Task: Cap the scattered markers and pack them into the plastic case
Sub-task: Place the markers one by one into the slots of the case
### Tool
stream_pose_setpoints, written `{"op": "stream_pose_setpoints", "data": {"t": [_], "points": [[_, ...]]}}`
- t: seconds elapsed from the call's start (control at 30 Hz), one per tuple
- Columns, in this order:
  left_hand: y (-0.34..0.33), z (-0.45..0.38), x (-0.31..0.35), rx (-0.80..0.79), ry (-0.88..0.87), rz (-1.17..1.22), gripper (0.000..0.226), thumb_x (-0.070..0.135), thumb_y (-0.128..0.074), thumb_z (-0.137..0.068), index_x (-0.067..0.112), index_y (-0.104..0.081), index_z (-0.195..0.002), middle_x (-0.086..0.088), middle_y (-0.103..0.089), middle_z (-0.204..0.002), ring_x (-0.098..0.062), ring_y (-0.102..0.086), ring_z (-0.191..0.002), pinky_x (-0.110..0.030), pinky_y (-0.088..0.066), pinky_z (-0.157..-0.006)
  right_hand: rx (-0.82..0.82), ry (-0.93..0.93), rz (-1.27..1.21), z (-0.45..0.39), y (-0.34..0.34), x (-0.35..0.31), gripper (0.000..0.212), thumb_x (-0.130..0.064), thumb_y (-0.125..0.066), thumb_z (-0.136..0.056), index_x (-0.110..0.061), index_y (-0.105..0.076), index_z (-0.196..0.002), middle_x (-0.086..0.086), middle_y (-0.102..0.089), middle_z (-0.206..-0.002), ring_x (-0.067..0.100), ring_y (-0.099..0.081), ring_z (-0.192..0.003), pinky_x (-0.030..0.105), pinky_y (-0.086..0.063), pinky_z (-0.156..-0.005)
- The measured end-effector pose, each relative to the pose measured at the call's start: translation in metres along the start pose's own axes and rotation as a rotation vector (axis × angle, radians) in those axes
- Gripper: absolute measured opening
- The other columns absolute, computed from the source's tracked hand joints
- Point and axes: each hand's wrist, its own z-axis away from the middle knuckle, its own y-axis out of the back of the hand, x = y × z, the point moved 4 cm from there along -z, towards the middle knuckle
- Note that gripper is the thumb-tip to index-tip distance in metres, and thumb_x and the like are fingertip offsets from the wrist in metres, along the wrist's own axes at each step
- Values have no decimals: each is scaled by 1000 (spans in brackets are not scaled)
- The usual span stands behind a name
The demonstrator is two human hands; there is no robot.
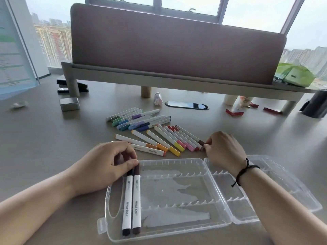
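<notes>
Two white markers (131, 204) (each printed "marker") were laid side by side in the leftmost slots of the open clear plastic case (177, 225) on the desk (44, 138), their dark top ends pressed by the curled fingers of the left hand (106, 163). Beyond the case, the loose markers (159, 138) were spread in two groups, and a dark-capped one at the right end was pinched by the fingertips of the right hand (223, 149).

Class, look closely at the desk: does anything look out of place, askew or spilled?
Nothing looks spilled or damaged. Loose markers lie fanned at mixed angles beyond the open plastic case, where only two markers sit straight at its left end.
</notes>
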Motion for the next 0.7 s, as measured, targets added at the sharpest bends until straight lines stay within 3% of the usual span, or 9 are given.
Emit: {"op": "stream_pose_setpoints", "data": {"t": [0.1, 0.23, 0.3, 0.4, 0.57, 0.7], "points": [[2, 0, 1, 27, -11, 0, 7, 32, -74, -87, 35, -68, -86, 14, -66, -80, -18, -57, -70, -23, -46, -58, -16, -26, -35, 4, 3, -3, 25, -18, -54, -89, -9, -59, -66, 6, -51, -61, 36, -56, -68, 30, -41, -58], [7, 0, 1, 140, -28, 12, 23, 32, -72, -88, 41, -60, -105, 22, -62, -94, -15, -55, -74, -21, -46, -63, 92, 13, -284, 16, 29, -18, 24, -16, -56, -94, -2, -68, -79, 15, -66, -71, 37, -60, -74, 37, -48, -62], [9, 2, 3, 198, -21, 23, 34, 34, -71, -87, 45, -53, -114, 34, -56, -97, -8, -55, -80, -14, -44, -66, 29, 86, -411, 27, 34, -37, 15, -19, -61, -94, -15, -71, -84, 2, -70, -71, 22, -64, -72, 31, -50, -63], [13, 4, 3, 265, -13, 59, 46, 37, -72, -86, 48, -47, -122, 18, -59, -91, -8, -58, -82, -12, -44, -68, -128, 224, -501, 48, 29, -66, 11, -21, -66, -93, -26, -70, -84, -6, -71, -68, 14, -65, -65, 30, -51, -61], [15, 1, 10, 253, -173, -14, 22, 24, -73, -86, 33, -68, -106, 17, -65, -97, -9, -60, -88, -17, -47, -71, -228, 315, -627, 68, 20, -89, 11, -20, -67, -93, -25, -69, -84, -3, -73, -74, 22, -64, -63, 36, -54, -63], [18, 2, 12, 217, -239, 24, 23, 40, -68, -90, 27, -73, -109, 13, -71, -94, -11, -65, -85, -25, -50, -72, -257, 203, -876, 68, 19, -89, 12, -7, -64, -95, -15, -71, -88, 2, -72, -69, 12, -57, -52, 28, -47, -53]]}}
